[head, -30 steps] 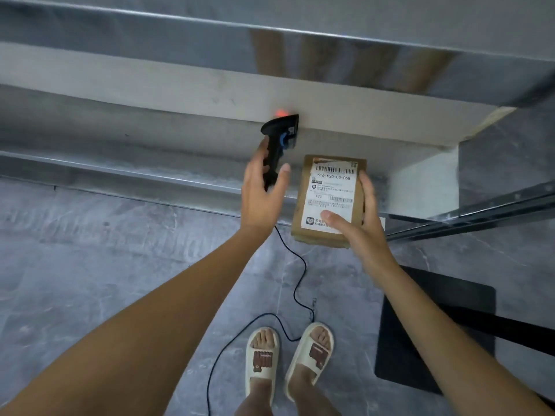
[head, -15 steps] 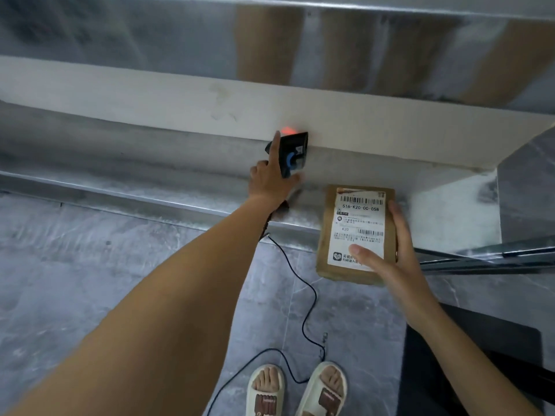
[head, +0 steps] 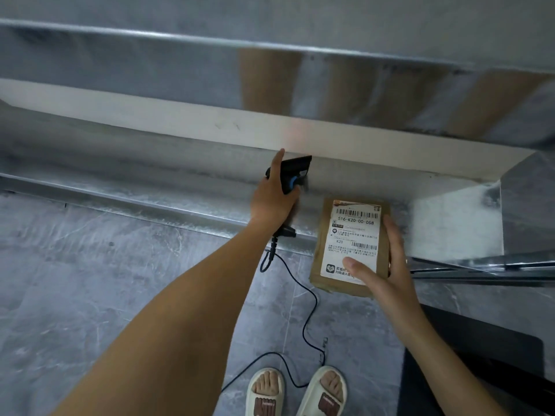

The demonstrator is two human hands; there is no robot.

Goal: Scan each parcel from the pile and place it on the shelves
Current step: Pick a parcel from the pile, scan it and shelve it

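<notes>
Cardboard parcel (head: 351,244) gripped, right hand (head: 387,274)

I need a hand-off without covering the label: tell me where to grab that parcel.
Take the parcel by its bare long left edge, coming in from the left. It is a flat cardboard box held label up; the right hand already grips the right edge with its thumb across the label's lower corner. The left hand holds the scanner.
</notes>
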